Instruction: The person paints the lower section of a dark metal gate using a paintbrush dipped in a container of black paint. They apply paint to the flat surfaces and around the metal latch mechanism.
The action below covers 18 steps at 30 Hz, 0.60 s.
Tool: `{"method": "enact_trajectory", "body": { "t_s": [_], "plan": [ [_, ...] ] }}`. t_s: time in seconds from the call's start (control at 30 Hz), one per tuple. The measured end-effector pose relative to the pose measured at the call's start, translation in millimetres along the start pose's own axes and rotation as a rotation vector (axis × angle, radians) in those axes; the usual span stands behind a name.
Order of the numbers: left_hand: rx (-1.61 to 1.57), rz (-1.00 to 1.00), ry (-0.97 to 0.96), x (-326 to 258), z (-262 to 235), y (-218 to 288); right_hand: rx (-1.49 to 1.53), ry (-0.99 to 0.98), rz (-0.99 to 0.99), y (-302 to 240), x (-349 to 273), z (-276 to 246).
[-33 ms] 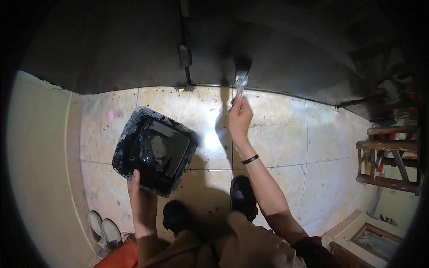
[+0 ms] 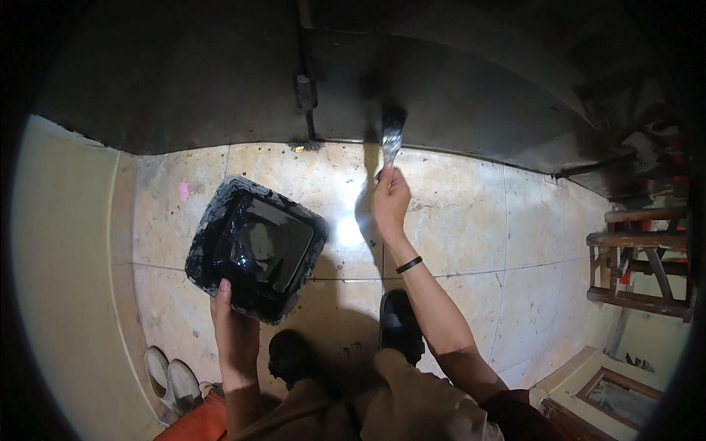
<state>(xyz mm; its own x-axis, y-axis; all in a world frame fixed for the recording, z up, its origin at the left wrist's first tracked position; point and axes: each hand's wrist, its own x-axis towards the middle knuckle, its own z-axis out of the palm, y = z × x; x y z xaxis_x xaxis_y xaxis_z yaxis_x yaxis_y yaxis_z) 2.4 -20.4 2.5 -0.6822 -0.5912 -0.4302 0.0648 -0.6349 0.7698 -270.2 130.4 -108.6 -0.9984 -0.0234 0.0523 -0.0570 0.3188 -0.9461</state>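
Observation:
My left hand (image 2: 224, 312) grips the near edge of a square black tray (image 2: 209, 220) that holds glossy black paint, level above the tiled floor. To its right, my right hand (image 2: 390, 198), with a black band on the wrist, is shut on a paintbrush (image 2: 392, 138). The brush points up and away, and its dark bristles touch the dark metal panel (image 2: 456, 88) just above where it meets the floor. My two black shoes (image 2: 401, 323) stand below the hands.
Beige floor tiles (image 2: 471, 220) run up to the dark panel, which carries a small bracket (image 2: 305, 92). A wooden frame (image 2: 640, 257) stands at the right, a pale wall (image 2: 66, 279) at the left with white shoes (image 2: 165, 378) by it, and a framed pane (image 2: 610, 397) lies lower right.

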Motion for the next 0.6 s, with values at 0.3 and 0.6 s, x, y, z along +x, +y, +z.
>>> {"method": "enact_trajectory", "body": {
  "t_s": [0.3, 0.6],
  "plan": [
    [0.000, 0.005, 0.039, -4.1, -4.2, 3.1, 0.354, -0.172, 0.342, -73.6, 2.3, -6.9],
    [-0.021, 0.012, 0.054, -4.8, 3.6, 2.2, -0.013, -0.081, 0.061, -4.4, -10.3, 17.8]
  ]
}}
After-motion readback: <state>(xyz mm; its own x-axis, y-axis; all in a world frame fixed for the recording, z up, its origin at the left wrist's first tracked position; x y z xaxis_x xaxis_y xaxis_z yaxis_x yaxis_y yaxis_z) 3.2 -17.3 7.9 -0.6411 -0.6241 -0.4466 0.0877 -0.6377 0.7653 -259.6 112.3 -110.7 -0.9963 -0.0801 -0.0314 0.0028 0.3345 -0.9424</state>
